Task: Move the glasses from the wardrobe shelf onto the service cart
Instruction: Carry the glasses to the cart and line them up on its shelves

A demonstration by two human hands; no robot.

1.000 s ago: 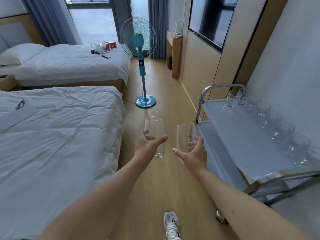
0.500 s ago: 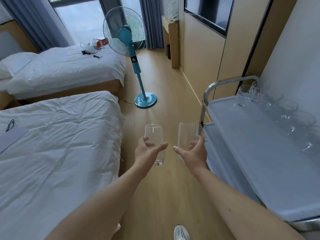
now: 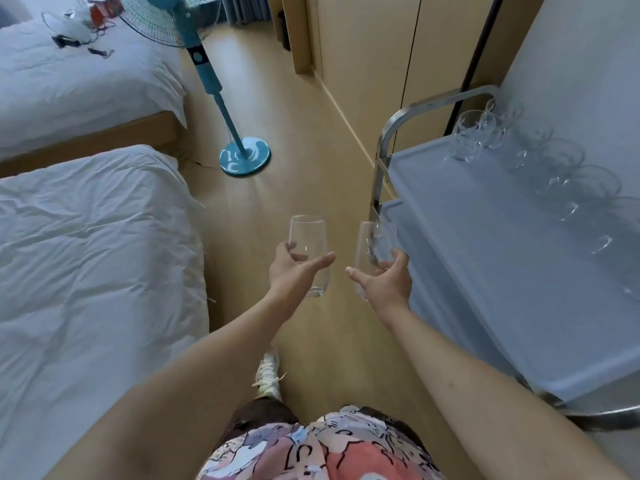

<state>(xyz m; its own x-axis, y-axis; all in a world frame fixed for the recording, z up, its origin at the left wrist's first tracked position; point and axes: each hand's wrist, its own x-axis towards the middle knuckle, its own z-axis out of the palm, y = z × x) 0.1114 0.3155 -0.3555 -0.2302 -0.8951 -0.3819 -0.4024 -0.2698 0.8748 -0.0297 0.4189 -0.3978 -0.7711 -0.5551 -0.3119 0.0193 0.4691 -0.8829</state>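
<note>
1. Glasses in transit: I judge this the carry step, one clear stemless glass in each hand, held upright over the wooden floor (image 3: 311, 341) between a white bed (image 3: 97, 258) and the service cart (image 3: 502, 258).

2. My left hand (image 3: 294, 271) is curled around the lower body of the left glass (image 3: 308, 251), thumb stretched across the front and fingers behind.

3. My right hand (image 3: 384, 282) cups the right glass (image 3: 372, 251) the same way, thumb out to the left; that glass sits just beside the near edge of the cart's lower tray.

4. On the cart's top tray, a row of glasses (image 3: 540, 168) already stands along the far side by the wall, leaving the near part bare.

5. As I judge it, the next move calls for swinging both hands right, lifting over the tray's lip, and setting each glass down upright on bare tray, clear of the row so nothing knocks.

6. Neither glass touches the cart yet.
</note>
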